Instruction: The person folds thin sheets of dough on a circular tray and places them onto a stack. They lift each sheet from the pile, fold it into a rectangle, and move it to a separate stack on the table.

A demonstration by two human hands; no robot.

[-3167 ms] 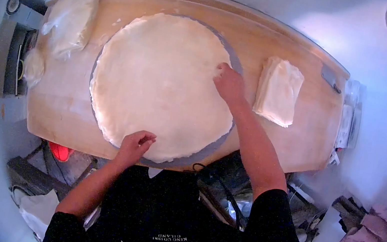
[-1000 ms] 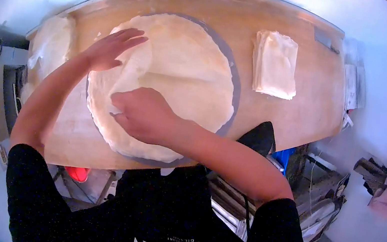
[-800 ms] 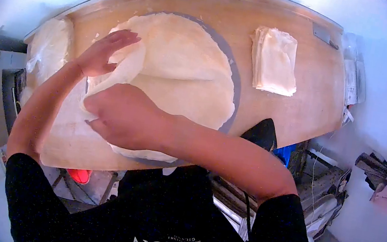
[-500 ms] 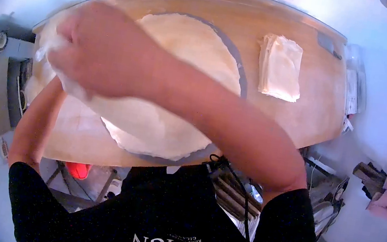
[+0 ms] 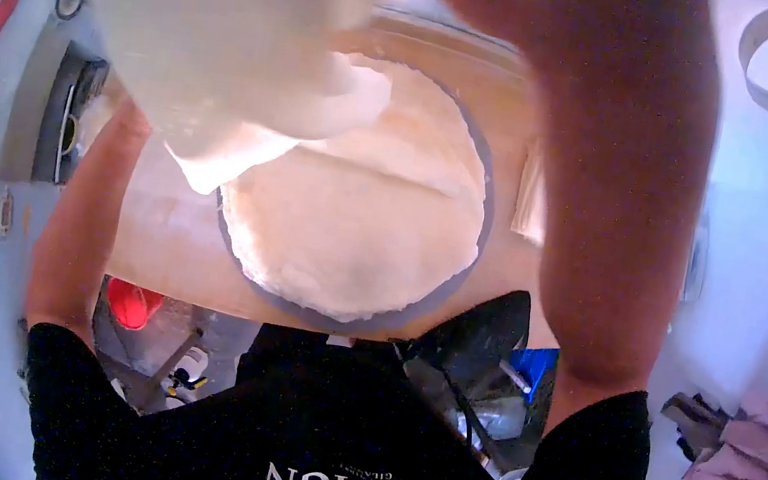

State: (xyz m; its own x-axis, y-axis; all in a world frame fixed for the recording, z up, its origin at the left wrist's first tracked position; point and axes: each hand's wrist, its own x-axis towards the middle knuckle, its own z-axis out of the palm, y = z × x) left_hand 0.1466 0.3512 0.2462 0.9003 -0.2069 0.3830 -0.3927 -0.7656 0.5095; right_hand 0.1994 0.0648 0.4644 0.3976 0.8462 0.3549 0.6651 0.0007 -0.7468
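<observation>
A thin, pale, see-through dough sheet (image 5: 224,44) hangs blurred in the air at upper left, its lower corner over the left edge of a round dough sheet (image 5: 355,235). That round sheet lies on a grey disc (image 5: 490,156) and has a crease across its middle. My right forearm (image 5: 615,176) is raised high and bends left along the top edge, where the hand passes out of sight. At left, my left forearm (image 5: 87,213) reaches up to the raised sheet, which covers most of that hand; its fingers do not show.
A wooden board (image 5: 166,251) lies under the disc. Right of it, a folded stack of thin sheets (image 5: 531,198) is partly hidden by my right arm. Below the board are a red object (image 5: 131,302) and a blue one (image 5: 536,370). Pinkish cloth (image 5: 736,457) is at far right.
My right hand has swung from the board's left side up past the top edge. The thin sheet has risen with it, uncovering more of the round sheet's lower left.
</observation>
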